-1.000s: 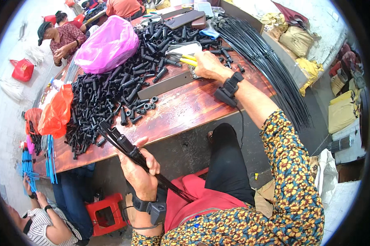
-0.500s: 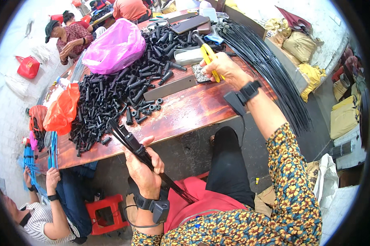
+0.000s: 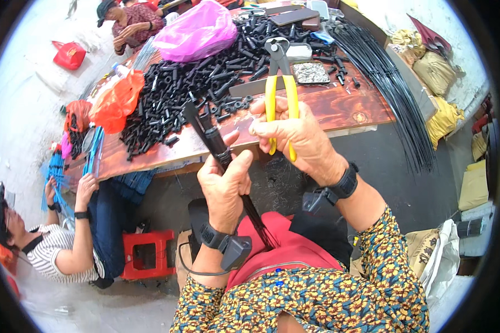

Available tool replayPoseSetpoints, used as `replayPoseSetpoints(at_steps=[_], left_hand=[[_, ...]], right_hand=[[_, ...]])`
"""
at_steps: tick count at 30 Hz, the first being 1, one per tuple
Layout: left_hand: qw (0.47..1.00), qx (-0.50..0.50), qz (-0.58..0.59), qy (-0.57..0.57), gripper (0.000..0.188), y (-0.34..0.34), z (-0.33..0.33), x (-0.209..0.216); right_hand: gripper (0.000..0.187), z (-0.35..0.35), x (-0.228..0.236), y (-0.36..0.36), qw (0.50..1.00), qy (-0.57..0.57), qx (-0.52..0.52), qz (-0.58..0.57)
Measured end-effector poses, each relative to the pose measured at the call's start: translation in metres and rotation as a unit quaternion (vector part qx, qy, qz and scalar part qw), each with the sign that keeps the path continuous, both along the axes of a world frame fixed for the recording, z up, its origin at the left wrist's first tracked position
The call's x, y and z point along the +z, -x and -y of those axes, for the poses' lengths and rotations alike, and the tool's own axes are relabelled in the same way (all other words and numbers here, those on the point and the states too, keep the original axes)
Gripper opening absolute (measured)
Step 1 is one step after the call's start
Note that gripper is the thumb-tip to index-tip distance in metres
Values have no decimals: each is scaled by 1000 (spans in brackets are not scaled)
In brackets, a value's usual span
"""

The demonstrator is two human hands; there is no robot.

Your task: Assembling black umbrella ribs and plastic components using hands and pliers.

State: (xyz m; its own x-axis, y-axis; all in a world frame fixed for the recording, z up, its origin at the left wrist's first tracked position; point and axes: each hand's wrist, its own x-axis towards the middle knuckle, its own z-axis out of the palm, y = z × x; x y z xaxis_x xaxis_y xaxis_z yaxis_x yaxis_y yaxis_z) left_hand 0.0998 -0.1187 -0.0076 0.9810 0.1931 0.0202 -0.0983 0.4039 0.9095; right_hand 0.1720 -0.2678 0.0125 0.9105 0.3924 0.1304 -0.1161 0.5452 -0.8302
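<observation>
My left hand (image 3: 223,186) is wrapped round a bundle of thin black rods (image 3: 254,222), with a black tubular fitting (image 3: 213,140) round them above the thumb. The rods' lower ends rest against my red apron (image 3: 283,244). Just to the right, my right hand (image 3: 300,133) holds end-cutting pliers with yellow handles (image 3: 271,102), jaws pointing up and away. The thumb and index finger of that hand are pinched together near the left handle; whether a small piece sits between them is too small to tell. The two hands are close but apart.
Black tubular fittings (image 3: 166,105) are heaped over the wooden table (image 3: 338,105), beside a tray of small metal pieces (image 3: 311,72). Long black rods (image 3: 388,83) overhang the right edge. A pink bag (image 3: 197,30) and an orange bag (image 3: 117,102) lie left. A co-worker (image 3: 67,244) sits at left.
My right hand has left the small tray and come back toward my left hand, still with the pliers. My left hand has risen slightly with the rods. The view has shifted.
</observation>
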Motion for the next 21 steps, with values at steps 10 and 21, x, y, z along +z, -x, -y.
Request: replayPoseSetpoints(at_steps=[10,21], left_hand=[[998,4,57,-8,41,24,-11,2],[997,-36,58,26,38,19,-14,-1]], right_hand=[[27,-20,-1,40,998,-20,46,35],[26,-4,22,30,982,115,63,137]])
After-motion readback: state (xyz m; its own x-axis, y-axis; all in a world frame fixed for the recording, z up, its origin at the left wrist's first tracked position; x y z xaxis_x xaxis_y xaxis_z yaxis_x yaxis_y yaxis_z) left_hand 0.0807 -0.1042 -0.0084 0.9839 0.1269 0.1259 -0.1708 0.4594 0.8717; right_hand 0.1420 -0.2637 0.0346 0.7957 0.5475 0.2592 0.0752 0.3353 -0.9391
